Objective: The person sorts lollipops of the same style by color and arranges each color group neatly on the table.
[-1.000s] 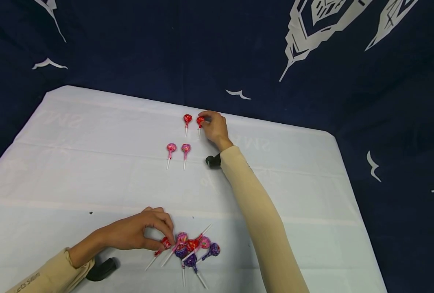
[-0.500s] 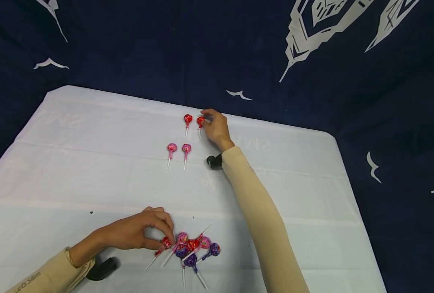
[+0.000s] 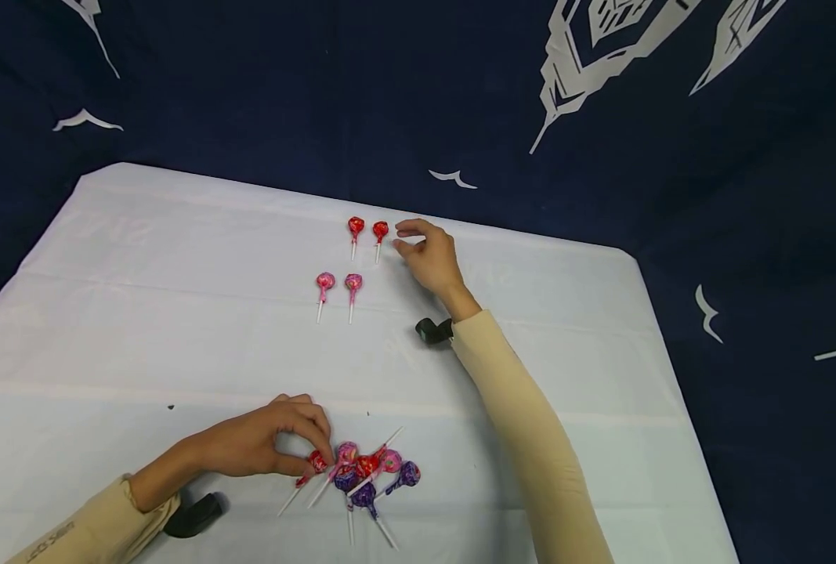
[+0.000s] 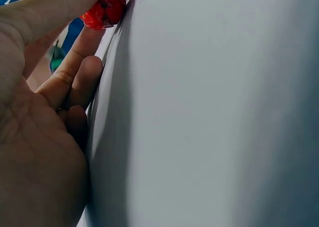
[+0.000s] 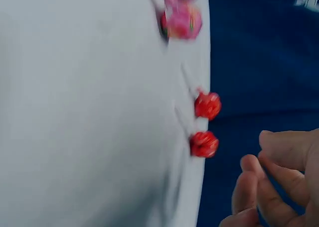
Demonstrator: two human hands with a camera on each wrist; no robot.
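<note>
My left hand (image 3: pixel 269 439) pinches a red lollipop (image 3: pixel 316 461) by its wrapped head, at the left edge of a heap. In the left wrist view that red wrapper (image 4: pixel 105 10) sits between thumb and fingers. The heap holds pink, red and purple lollipops, among them a purple lollipop (image 3: pixel 409 473). Near the far edge, my right hand (image 3: pixel 432 254) is held just right of a red lollipop (image 3: pixel 380 229), apart from it, with nothing between the fingers. Another red lollipop (image 3: pixel 356 225) lies to its left. Closer in lie two pink lollipops, a left one (image 3: pixel 325 280) and a right one (image 3: pixel 353 282).
A white cloth (image 3: pixel 178 329) covers the table. Behind its far edge hangs a dark blue curtain (image 3: pixel 248 94) with white patterns. Black wrist devices show under both sleeves, one by the right wrist (image 3: pixel 433 330). A small dark speck (image 3: pixel 171 406) lies at the left.
My right hand has let go of the right-hand red lollipop and moved right and slightly nearer. That lollipop stays lying beside the other red one. The left hand keeps its pinch.
</note>
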